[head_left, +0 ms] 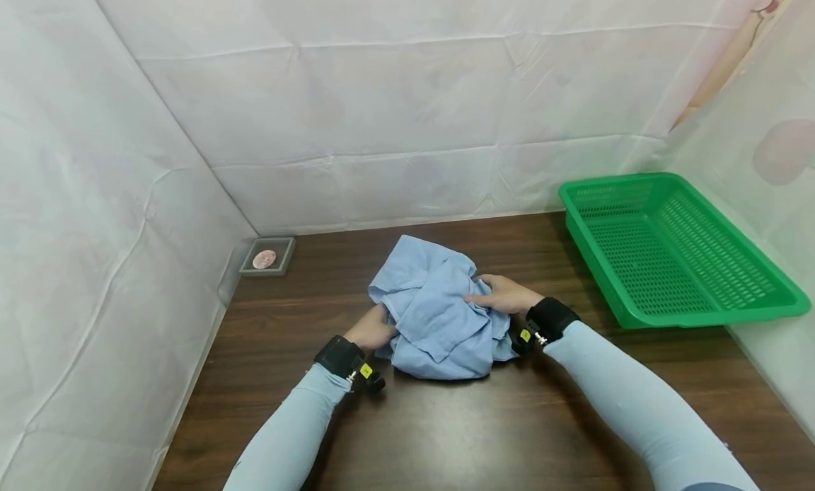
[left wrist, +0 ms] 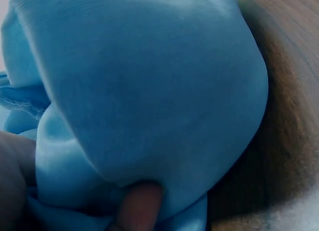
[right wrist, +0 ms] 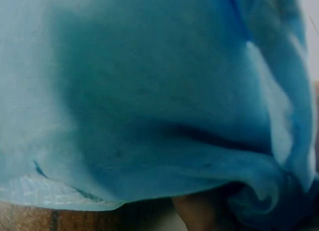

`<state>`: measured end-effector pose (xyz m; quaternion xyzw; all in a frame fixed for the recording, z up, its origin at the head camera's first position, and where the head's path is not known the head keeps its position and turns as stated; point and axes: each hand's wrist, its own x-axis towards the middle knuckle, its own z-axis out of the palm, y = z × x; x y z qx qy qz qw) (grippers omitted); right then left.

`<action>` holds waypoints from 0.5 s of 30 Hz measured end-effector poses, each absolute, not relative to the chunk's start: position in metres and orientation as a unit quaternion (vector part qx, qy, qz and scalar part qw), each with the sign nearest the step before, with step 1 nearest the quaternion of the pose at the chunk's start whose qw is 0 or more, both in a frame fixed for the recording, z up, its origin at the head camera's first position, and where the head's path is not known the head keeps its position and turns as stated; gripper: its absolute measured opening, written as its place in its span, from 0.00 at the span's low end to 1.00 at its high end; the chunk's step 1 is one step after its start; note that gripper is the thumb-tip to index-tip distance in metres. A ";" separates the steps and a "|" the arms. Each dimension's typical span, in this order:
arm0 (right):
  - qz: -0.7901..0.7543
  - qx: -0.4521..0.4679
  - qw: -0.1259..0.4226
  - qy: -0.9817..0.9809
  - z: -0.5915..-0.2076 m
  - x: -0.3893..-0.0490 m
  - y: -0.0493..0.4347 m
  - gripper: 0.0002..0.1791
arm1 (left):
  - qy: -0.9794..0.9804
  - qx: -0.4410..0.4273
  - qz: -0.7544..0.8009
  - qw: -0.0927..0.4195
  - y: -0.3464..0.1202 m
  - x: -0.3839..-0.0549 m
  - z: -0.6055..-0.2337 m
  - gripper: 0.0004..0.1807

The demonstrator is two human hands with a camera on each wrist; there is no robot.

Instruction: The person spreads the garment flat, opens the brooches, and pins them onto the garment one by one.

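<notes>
A light blue cloth [head_left: 439,300] lies bunched in loose folds on the table, with a stitched edge showing in the left wrist view. At its left side my left hand [head_left: 371,328] grips the fabric, its fingers partly hidden under a fold. My right hand [head_left: 507,293] holds the cloth's right side, with the thumb over the top and fingers at the far edge. Close up in the left wrist view, a fingertip [left wrist: 141,206] presses into the blue fabric [left wrist: 149,91]. Cloth [right wrist: 159,91] fills most of the right wrist view and hides most of that hand.
A green perforated plastic basket [head_left: 627,311] stands at the right, near the back wall. In the back left corner sits a small grey tray [head_left: 285,259] holding a pink round object [head_left: 264,259]. White sheeting [head_left: 395,109] lines the back and sides of the brown wooden table [head_left: 439,434].
</notes>
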<state>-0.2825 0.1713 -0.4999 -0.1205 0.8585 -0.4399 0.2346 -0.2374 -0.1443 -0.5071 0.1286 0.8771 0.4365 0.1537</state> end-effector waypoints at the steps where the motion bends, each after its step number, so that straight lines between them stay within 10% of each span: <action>1: -0.439 -0.126 0.231 0.859 -0.499 -0.282 0.171 0.42 | 0.878 0.133 0.433 0.153 -0.144 -0.238 -0.506 0.19; 10: -0.426 -0.202 0.186 0.862 -0.491 -0.283 0.171 0.32 | 0.906 0.194 0.363 0.094 -0.137 -0.238 -0.484 0.04; 15: -0.408 -0.228 0.157 0.870 -0.482 -0.285 0.169 0.33 | 0.920 0.251 0.301 0.010 -0.132 -0.235 -0.465 0.15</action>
